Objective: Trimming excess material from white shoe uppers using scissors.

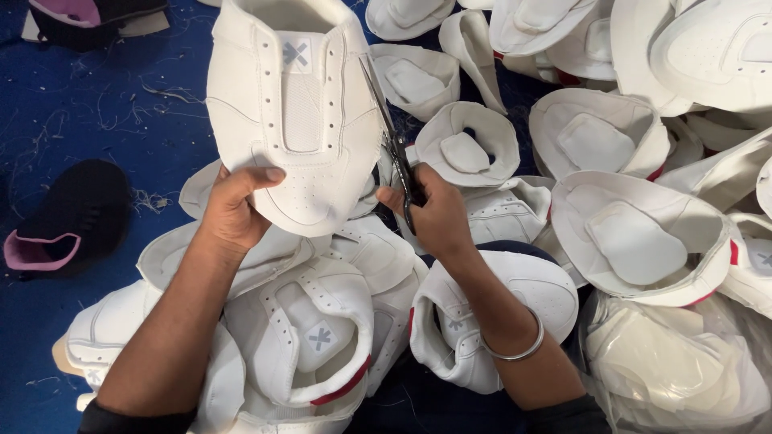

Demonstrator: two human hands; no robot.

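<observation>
My left hand (236, 210) grips the toe end of a white shoe upper (291, 112), holding it up over the pile with its tongue facing me. My right hand (432, 215) holds a pair of scissors (392, 137), whose blades run up along the upper's right edge beside the eyelet row. A metal bangle (515, 347) circles my right wrist.
Several more white shoe uppers (310, 329) lie heaped below my hands and across the right side (635, 233). A black and pink shoe piece (68, 219) rests on the blue floor (96, 120) at left, among loose thread scraps. Another dark piece (88, 16) sits at top left.
</observation>
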